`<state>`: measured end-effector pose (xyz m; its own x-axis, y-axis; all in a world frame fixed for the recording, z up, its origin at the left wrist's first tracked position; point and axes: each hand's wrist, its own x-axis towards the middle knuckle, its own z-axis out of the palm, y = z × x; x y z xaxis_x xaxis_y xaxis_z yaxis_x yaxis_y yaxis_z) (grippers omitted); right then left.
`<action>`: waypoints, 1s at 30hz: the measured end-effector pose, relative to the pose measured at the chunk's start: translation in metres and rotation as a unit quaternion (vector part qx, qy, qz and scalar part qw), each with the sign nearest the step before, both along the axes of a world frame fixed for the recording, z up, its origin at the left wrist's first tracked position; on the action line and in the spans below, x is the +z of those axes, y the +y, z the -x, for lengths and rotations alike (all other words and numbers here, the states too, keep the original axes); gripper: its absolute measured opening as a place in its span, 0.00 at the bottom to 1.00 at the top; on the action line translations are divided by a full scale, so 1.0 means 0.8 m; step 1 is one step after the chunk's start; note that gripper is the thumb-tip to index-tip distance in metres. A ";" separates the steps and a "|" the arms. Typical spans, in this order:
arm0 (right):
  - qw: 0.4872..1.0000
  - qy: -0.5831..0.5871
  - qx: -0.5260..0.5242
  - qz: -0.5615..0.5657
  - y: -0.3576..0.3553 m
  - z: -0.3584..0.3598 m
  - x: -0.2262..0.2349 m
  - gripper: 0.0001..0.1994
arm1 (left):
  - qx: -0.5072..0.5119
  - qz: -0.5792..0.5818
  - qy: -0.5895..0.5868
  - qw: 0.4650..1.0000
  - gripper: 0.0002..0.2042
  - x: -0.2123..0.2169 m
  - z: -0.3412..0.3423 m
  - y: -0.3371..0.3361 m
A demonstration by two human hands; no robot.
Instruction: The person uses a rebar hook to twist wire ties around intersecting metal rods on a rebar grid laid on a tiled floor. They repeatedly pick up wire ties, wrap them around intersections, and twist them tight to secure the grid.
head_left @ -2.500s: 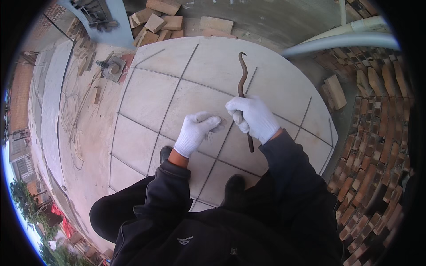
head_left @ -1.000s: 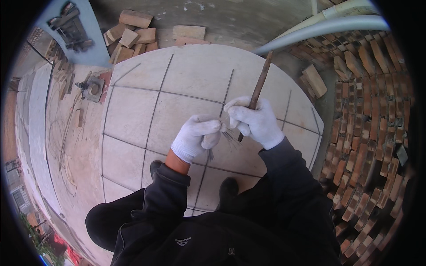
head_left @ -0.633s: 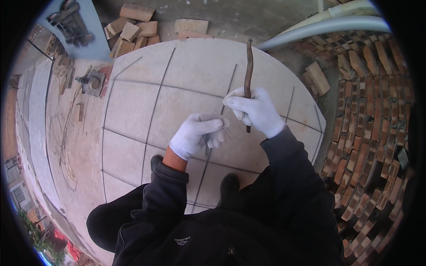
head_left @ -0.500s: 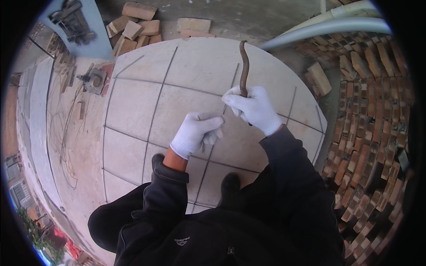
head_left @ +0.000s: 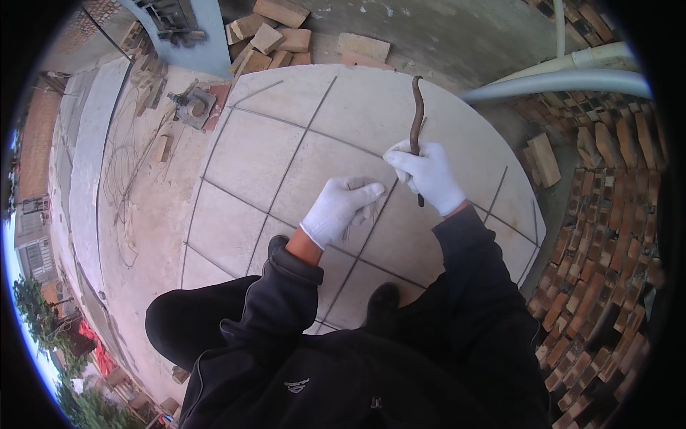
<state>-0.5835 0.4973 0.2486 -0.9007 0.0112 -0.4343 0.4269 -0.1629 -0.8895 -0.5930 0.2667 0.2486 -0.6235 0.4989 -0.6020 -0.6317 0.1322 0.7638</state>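
Observation:
A rusty, S-curved tie hook [head_left: 417, 107] rises from my gloved right hand [head_left: 429, 175], whose fingers are closed around its lower part. A short end of the hook sticks out below that fist. Just left of it, my left hand [head_left: 334, 209], in a white glove too, is closed in a pinch on thin tie wires [head_left: 347, 232], whose ends hang under the fingers. Both hands are above a grid of thin steel rebar [head_left: 291, 166], which lies over a pale slab [head_left: 343, 100]. The hands are close together but apart.
Loose bricks [head_left: 282, 37] are heaped beyond the slab. Stacked bricks [head_left: 579, 264] line the right side, near thick pipes [head_left: 564, 84]. Loose wire [head_left: 123, 182] and a small machine [head_left: 191, 107] lie at left. My shoe [head_left: 384, 297] is on the slab.
The whole view has swung, so the slab, bricks and hands appear farther right. Both hands keep their grips on the hook and the wires.

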 end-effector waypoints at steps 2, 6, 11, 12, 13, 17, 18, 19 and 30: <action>0.998 -0.027 -0.012 0.055 0.007 0.003 0.011 0.08 | -0.006 0.003 -0.002 1.000 0.18 0.008 0.010 0.003; 0.996 -0.001 -0.047 0.081 0.017 0.011 0.012 0.09 | 0.015 -0.014 -0.003 1.000 0.18 0.017 0.021 0.025; 0.995 -0.001 -0.059 0.078 0.011 0.028 0.011 0.08 | 0.017 -0.022 -0.003 1.000 0.17 0.027 0.038 0.023; 0.995 -0.013 -0.045 0.086 0.018 0.027 0.011 0.08 | -0.003 -0.020 0.008 1.000 0.17 0.031 0.037 0.026; 0.997 -0.013 -0.047 0.065 0.025 0.028 0.009 0.08 | -0.014 -0.005 0.029 0.999 0.17 0.038 0.044 0.030; 0.998 0.026 -0.010 0.057 0.012 0.040 -0.001 0.08 | -0.017 0.036 0.126 0.991 0.18 0.014 0.048 0.005; 0.999 0.025 -0.006 0.032 0.007 0.039 -0.002 0.07 | -0.003 0.034 0.114 0.993 0.18 0.017 0.042 -0.001; 1.000 0.029 0.007 0.006 -0.006 0.041 -0.002 0.07 | 0.010 0.026 0.098 0.995 0.19 0.022 0.035 -0.007; 0.990 0.049 0.093 -0.095 -0.083 0.081 -0.056 0.08 | 0.138 0.046 0.058 0.988 0.16 -0.011 0.013 -0.061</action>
